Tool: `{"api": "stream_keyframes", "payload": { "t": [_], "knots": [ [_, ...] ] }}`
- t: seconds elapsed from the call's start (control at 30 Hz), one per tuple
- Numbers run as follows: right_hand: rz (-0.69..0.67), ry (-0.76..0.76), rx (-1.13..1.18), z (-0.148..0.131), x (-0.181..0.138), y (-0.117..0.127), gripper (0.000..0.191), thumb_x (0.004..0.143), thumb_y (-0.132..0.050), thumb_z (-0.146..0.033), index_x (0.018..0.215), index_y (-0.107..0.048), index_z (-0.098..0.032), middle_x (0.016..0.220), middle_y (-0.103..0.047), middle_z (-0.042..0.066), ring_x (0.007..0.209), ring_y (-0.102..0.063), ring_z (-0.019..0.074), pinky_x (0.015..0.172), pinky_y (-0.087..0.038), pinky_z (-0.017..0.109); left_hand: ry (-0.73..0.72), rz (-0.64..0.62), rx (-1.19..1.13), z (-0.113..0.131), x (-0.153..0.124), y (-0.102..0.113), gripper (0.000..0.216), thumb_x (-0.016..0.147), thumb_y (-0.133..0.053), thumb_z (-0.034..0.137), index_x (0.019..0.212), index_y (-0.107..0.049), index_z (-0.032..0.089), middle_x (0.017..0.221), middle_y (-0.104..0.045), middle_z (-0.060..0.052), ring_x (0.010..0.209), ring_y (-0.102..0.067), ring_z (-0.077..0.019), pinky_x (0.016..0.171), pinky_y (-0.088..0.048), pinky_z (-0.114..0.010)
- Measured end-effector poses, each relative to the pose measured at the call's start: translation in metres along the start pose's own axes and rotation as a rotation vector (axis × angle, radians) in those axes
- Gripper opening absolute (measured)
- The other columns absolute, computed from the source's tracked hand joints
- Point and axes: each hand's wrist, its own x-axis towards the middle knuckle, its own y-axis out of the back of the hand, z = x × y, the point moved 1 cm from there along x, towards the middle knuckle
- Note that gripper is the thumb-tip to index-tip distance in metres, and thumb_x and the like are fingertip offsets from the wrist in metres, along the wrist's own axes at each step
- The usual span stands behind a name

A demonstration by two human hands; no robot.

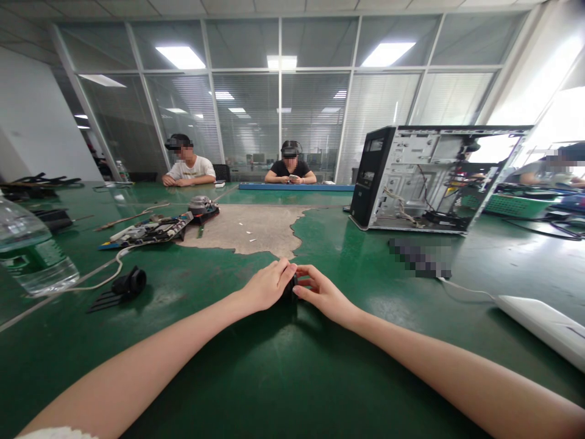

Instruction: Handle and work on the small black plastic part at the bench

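Observation:
Both my hands meet at the middle of the green table around a small black object, mostly hidden between them. My left hand curls over it from the left with fingers closed. My right hand pinches it from the right with thumb and fingers. What the object is cannot be made out.
An open computer case lies on its side at right. A circuit board and a fan part lie at left, near a black cylinder and a water bottle. A white device lies at right. Two people sit at the far edge.

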Motion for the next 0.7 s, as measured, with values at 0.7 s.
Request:
{"api": "stream_keyframes", "payload": {
  "t": [0.7],
  "knots": [
    [-0.007,0.043,-0.005,0.0004,-0.0010,-0.0022,0.025,0.075,-0.060,-0.027,0.097,-0.047,-0.022,0.100,-0.054,0.003,0.095,-0.054,0.0170,0.075,-0.049,0.031,-0.005,0.002,0.005,-0.0012,-0.0005,-0.0003,0.041,0.091,-0.012,0.047,0.083,-0.043,0.021,0.080,-0.053,-0.003,0.079,-0.055,-0.0191,0.076,-0.042,-0.032]
  ]
}}
